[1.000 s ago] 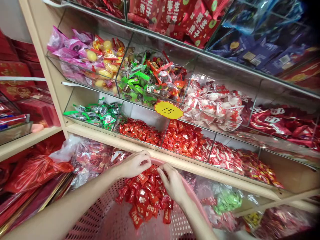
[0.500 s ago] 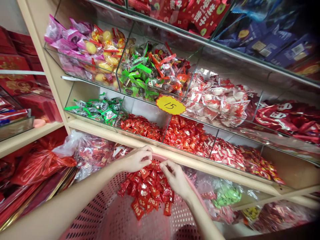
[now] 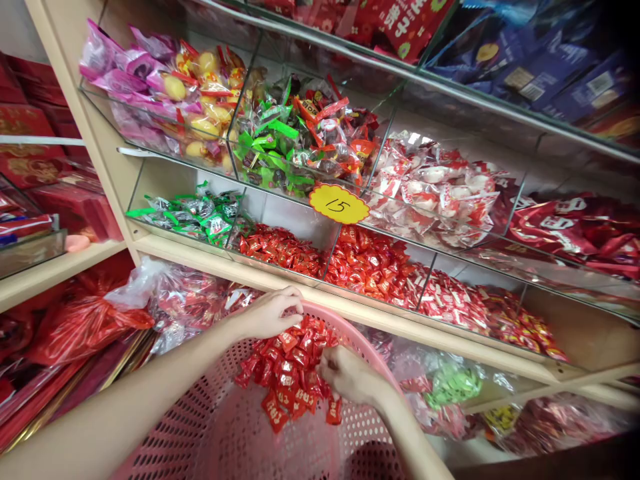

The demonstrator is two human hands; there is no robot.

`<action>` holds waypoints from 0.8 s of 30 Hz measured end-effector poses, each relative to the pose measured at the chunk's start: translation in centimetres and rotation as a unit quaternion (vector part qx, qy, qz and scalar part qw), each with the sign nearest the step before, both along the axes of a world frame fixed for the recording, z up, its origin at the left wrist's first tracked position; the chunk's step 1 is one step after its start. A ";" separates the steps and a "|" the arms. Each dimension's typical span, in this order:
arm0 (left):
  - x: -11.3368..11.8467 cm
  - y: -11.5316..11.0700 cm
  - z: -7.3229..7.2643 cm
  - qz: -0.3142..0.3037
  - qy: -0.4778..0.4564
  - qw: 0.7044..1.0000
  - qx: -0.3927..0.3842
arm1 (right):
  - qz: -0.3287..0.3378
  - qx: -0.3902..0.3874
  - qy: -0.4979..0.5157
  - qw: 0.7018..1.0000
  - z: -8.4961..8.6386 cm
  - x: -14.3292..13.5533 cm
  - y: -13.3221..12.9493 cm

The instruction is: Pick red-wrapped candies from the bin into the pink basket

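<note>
A pink perforated plastic basket (image 3: pixel 367 333) holds a pile of small red-wrapped candies (image 3: pixel 287 377) against its far side. At the basket's far rim, my left hand (image 3: pixel 273 312) is closed, its fingers curled over the edge and its thumb beside the top of the pile. My right hand (image 3: pixel 350 375) is inside the basket at the right side of the pile. Its bent fingers touch the candies but are blurred by motion, so whether any candy is between them cannot be made out.
Clear shelf bins stand behind the basket, with red candies (image 3: pixel 370 267), green-wrapped sweets (image 3: pixel 210 217) and white-and-red packets (image 3: pixel 440 190). A yellow price tag (image 3: pixel 339 203) reads 15. A wooden shelf edge (image 3: pixel 345 307) runs just beyond the rim. Plastic bags (image 3: pixel 185 300) sit below, left.
My right hand has moved down from the top of the pile to its right side, among the candies. My left hand stays at the rim. The view has shifted slightly.
</note>
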State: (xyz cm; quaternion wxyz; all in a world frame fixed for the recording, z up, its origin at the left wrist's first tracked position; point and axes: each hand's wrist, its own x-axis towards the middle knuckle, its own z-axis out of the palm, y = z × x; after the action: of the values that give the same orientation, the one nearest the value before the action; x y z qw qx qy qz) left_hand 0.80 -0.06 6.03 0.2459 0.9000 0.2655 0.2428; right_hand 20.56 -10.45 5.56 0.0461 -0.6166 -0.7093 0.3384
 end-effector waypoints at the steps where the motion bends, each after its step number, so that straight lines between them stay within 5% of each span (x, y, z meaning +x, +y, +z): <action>1: 0.0 0.0 0.0 0.000 0.001 1.000 0.002 | -0.006 -0.007 -0.008 1.000 0.0 0.0 0.0; 7: 0.1 0.0 -0.2 0.003 0.003 1.000 0.017 | -0.030 -0.076 -0.040 0.996 -0.1 -0.3 0.0; 17: 0.0 0.0 -0.4 0.012 0.007 1.000 0.018 | -0.059 0.090 -0.174 0.979 -1.1 -3.3 0.0; 24: -0.1 -0.2 -0.3 0.010 0.004 1.000 0.020 | -0.059 0.103 -0.225 0.967 -2.1 -3.7 -0.1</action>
State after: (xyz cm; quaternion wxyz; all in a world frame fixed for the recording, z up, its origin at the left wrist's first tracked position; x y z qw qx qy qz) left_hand 0.71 -0.23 5.78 0.2241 0.9031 0.2703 0.2473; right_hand 16.85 -10.51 3.42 -0.0317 -0.7098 -0.6945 0.1129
